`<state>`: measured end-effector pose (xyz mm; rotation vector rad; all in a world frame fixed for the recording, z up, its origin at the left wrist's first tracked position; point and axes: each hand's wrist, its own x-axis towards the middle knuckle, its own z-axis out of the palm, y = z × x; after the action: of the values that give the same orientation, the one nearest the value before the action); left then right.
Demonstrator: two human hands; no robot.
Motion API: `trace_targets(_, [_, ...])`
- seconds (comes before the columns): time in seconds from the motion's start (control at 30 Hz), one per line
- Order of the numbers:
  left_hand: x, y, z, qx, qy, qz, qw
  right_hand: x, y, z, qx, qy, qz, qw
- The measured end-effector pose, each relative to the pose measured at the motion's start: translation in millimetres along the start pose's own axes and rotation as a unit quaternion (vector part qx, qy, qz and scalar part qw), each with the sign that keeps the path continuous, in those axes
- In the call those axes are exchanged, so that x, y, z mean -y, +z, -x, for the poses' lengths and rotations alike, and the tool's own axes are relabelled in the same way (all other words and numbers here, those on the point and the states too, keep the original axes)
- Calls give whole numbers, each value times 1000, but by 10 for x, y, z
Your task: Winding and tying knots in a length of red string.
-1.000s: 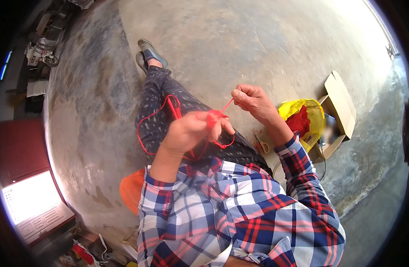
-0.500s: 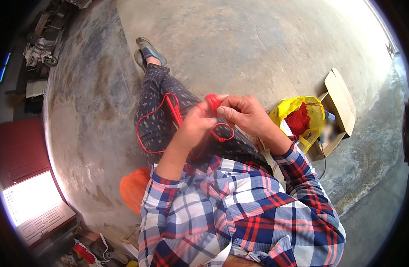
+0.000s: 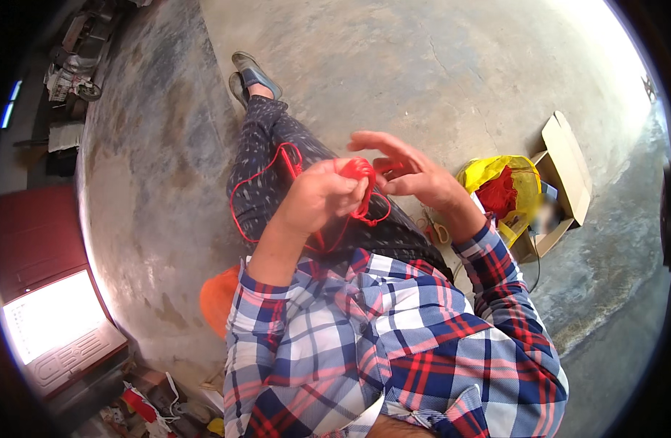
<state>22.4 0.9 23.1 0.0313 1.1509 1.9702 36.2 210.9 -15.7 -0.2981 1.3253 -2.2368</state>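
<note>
Holding a small bunch of red cord [image 3: 359, 174] up over the lap, the left hand [image 3: 322, 197] has its grip clenched around it, fingers curled tight, the bunch poking out at the fingertips. Right there beside that grip sits the right hand [image 3: 412, 175], fingers spread and loose, its grip released; the fingertips touch or nearly touch the bunch, and I cannot tell which. Below the left grip a loop of cord hangs down, and a longer strand swings out to the left of it, tracing a wide curve across the patterned trousers [image 3: 269, 168]. Beyond the grip, at the far end of the outstretched leg, a dark shoe [image 3: 256, 73] rests on the concrete floor [image 3: 394, 66]. Both forearms come out of a plaid shirt [image 3: 379, 350] in blue, red and white, cuffs pushed back. Off to the right of the hands, on the floor, a yellow bag [image 3: 489, 171] lies open with more red material [image 3: 498, 193] inside, tucked against an open cardboard box [image 3: 565, 164]. Behind the left elbow, something orange [image 3: 217, 296] peeks out by the shirt.
</note>
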Motion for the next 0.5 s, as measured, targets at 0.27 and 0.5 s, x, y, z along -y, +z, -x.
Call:
trace_targets(0.27, [-98,25,14,9,-41,-109,993,-237,108,-102,26,35,-56,997])
trace_targets(0.5, [-161,-98,26,15,72,-465,882,-208,-24,-88,-28,-16,-61,998])
